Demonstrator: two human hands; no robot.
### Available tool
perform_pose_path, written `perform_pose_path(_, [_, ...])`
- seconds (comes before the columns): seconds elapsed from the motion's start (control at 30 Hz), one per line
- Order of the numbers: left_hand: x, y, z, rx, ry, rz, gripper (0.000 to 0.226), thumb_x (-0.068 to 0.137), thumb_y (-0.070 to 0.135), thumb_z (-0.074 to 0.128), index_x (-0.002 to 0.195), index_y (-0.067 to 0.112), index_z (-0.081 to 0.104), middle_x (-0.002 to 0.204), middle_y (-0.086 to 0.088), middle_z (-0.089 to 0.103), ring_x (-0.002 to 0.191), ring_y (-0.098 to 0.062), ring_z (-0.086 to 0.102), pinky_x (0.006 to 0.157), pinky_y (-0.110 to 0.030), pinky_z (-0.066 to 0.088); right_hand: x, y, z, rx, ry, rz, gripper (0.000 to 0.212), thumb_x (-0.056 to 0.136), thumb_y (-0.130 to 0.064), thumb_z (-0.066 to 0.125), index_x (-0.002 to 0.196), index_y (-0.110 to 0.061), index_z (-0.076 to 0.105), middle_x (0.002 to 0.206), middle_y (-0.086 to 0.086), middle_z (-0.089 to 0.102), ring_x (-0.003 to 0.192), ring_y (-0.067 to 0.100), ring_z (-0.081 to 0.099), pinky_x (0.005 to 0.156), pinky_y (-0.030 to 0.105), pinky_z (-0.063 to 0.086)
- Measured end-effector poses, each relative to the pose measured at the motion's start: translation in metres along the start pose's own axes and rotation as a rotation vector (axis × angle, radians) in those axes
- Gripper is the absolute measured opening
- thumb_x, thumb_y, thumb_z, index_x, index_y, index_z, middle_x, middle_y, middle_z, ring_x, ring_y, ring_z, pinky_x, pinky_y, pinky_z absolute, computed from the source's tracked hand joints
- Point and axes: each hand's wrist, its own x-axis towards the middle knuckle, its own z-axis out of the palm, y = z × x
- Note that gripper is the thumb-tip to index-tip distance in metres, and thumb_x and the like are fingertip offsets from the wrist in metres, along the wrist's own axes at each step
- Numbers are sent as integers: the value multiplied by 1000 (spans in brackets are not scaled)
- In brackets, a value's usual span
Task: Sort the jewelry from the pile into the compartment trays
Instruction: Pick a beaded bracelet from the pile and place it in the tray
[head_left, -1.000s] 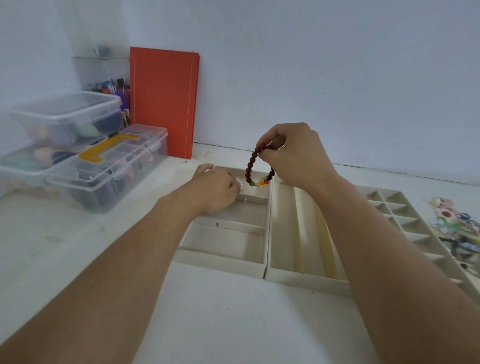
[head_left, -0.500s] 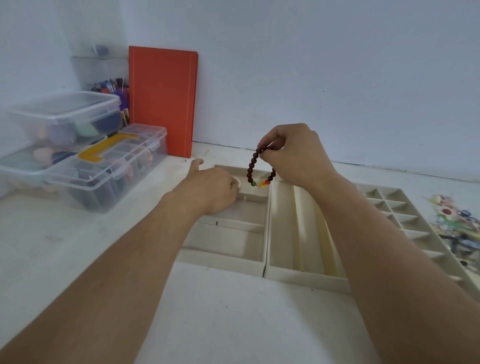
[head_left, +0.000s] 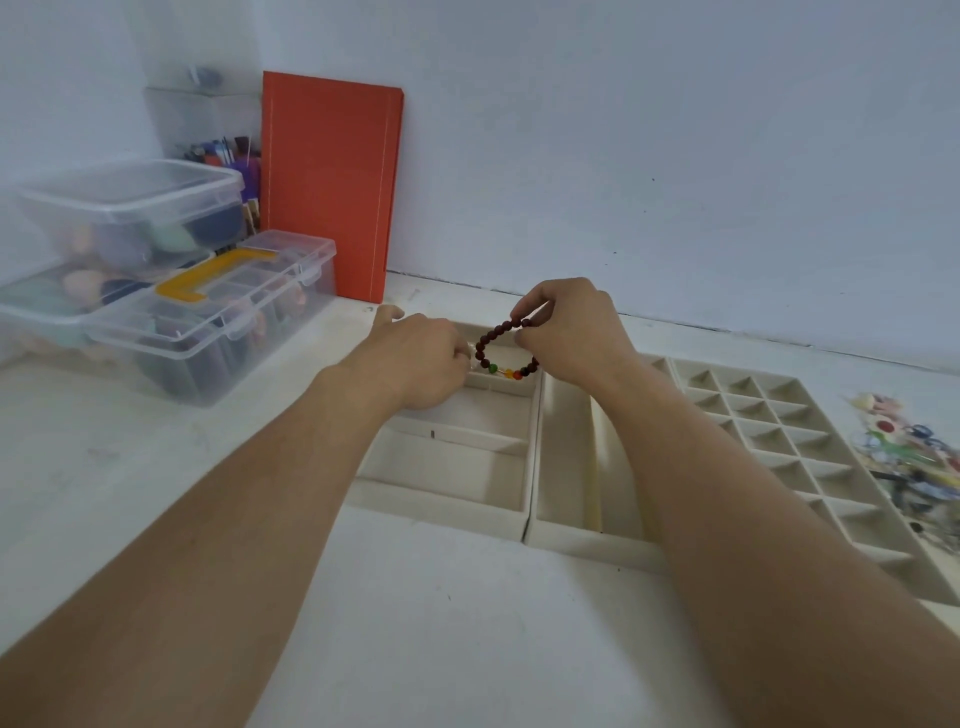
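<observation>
Above tray (head_left: 441, 506), bracelet (head_left: 501, 351), hands pinching

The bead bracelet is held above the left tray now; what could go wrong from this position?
1. The right hand only pinches the bead bracelet at its top, so it may slip and fall outside the intended compartment.
2. The left hand lies at the far compartment of the left tray, close beside the hanging loop; it may block or snag the beads.
</observation>
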Motion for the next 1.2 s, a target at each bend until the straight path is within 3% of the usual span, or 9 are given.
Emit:
perform_pose_path(0.07, [-1, 2, -2, -18, -1, -3, 39, 100, 24, 37, 116, 32, 72, 85, 9, 62, 106, -18, 58, 115, -38, 16, 2, 4, 2, -31, -19, 5, 23, 88, -6, 63, 100, -24, 70, 93, -3, 69, 70, 11, 67, 58, 21, 52])
perform_pose_path(0.27, [-3, 5, -4, -30, -35, -8, 41, 99, 22, 37, 114, 33, 73, 77, 11, 57, 97, -16, 55, 111, -37, 19, 7, 11, 9, -121, -35, 19, 27, 87, -8, 65, 106, -26, 72, 102, 3, 69, 80, 20, 69, 72, 31, 58])
perform_pose_path(0.5, [-3, 5, -6, -44, -57, 0, 41, 99, 23, 38, 119, 35, 71, 106, 3, 70, 108, -20, 58, 98, -34, 23, 2, 6, 6, -290, 10, -1, 27, 84, -13, 63, 103, -31, 69, 107, -4, 65, 94, 18, 63, 79, 34, 54])
perform_pose_path(0.6, [-4, 6, -6, -64, -70, -10, 40, 100, 22, 39, 124, 34, 69, 119, 2, 69, 116, -21, 56, 101, -34, 22, -1, 1, 5, -303, -30, -45, 19, 87, -18, 64, 97, -33, 71, 104, -5, 68, 93, 19, 64, 80, 35, 55])
perform_pose_path(0.73, [-4, 7, -5, -65, -78, -11, 40, 101, 23, 40, 126, 36, 68, 120, 2, 68, 117, -21, 55, 97, -33, 22, -3, 2, 10, -392, -178, -71, 15, 91, -24, 65, 101, -30, 74, 105, 0, 69, 97, 21, 64, 81, 34, 55])
perform_pose_path(0.97, [-5, 9, -6, -70, -77, -11, 39, 102, 23, 38, 131, 34, 63, 128, 4, 64, 123, -18, 52, 103, -35, 25, -2, 6, 12, -406, -231, -84, 29, 94, -12, 54, 99, -31, 74, 107, 0, 68, 98, 21, 64, 84, 33, 55])
perform_pose_path(1.1, [-6, 11, -6, -78, -97, -7, 44, 101, 20, 36, 133, 35, 61, 134, 5, 61, 127, -17, 49, 104, -35, 25, 0, 6, 5, -310, -192, -79, 34, 91, -9, 54, 75, -38, 64, 99, 1, 70, 90, 21, 67, 83, 39, 58])
perform_pose_path(1.2, [-6, 12, -6, -80, -119, -3, 45, 102, 20, 35, 136, 36, 60, 140, 5, 57, 132, -17, 45, 105, -34, 23, 1, 7, -1, -323, -127, -98, 28, 93, -10, 55, 86, -35, 66, 101, 1, 70, 93, 19, 63, 82, 39, 57])
